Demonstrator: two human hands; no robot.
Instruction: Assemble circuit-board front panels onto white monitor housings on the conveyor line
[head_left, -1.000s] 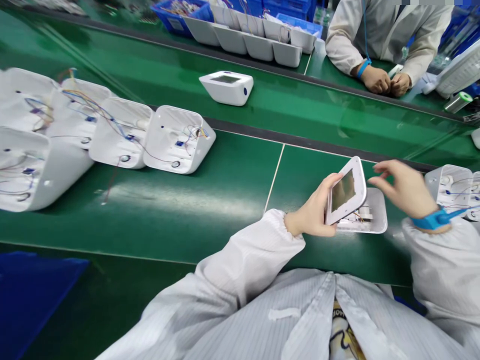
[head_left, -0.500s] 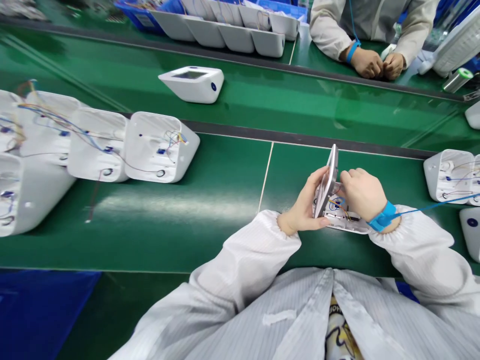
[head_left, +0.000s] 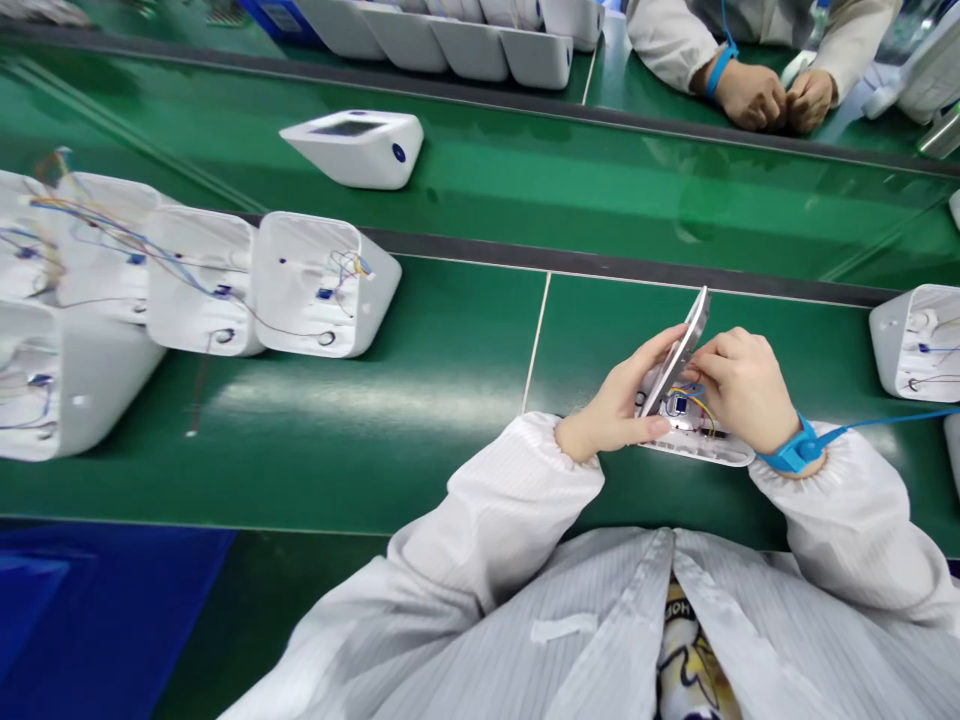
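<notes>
My left hand grips a white front panel with a screen, held on edge above an open white housing that lies on the green table. My right hand, with a blue wrist strap on it, reaches between panel and housing. Its fingertips pinch at the small coloured wires and a blue connector inside. Both sleeves are white.
A row of open white housings with wires stands at the left. A closed white unit rides the green conveyor. More housings sit at the right. Grey bins line the far side, where another person's hands rest.
My right hand came down from the air onto the wires behind the panel. My left hand turned the panel from screen-facing to edge-on. The closed unit moved left on the conveyor.
</notes>
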